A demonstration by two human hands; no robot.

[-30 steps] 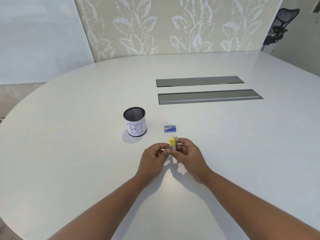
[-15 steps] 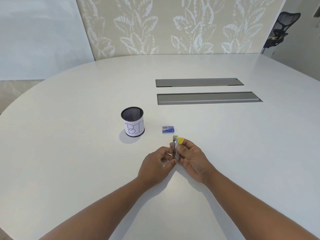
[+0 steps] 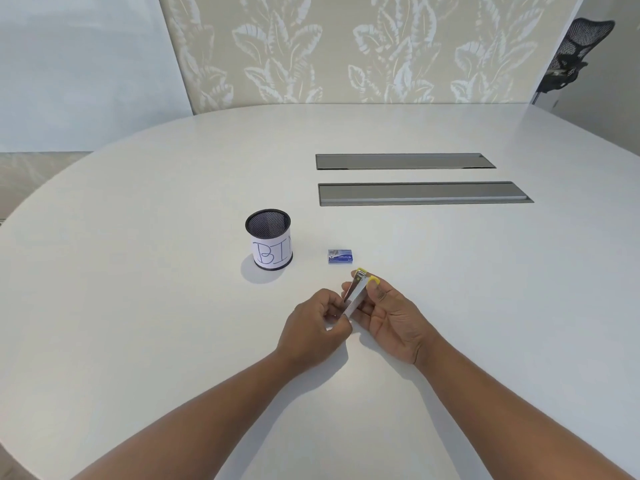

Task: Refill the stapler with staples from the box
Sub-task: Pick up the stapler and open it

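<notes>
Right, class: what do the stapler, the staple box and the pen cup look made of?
Stapler: shiny metal strip, likely steel, with yellow, probably plastic, ends. Staple box: blue printed card, apparently. Pen cup: black wire mesh, paper label.

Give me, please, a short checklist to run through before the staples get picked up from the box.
1. Stapler held firmly: ok, left hand pinches its near end and right hand supports it.
2. Stapler opened for loading: ok, the metal channel looks swung apart from the yellow part.
3. Channel empty: cannot tell, too small.
4. Staple box within reach: ok, just beyond the hands on the table.
5. Box open: not ok, it looks closed.
6. A hand free for the box: not ok, both hold the stapler.
</notes>
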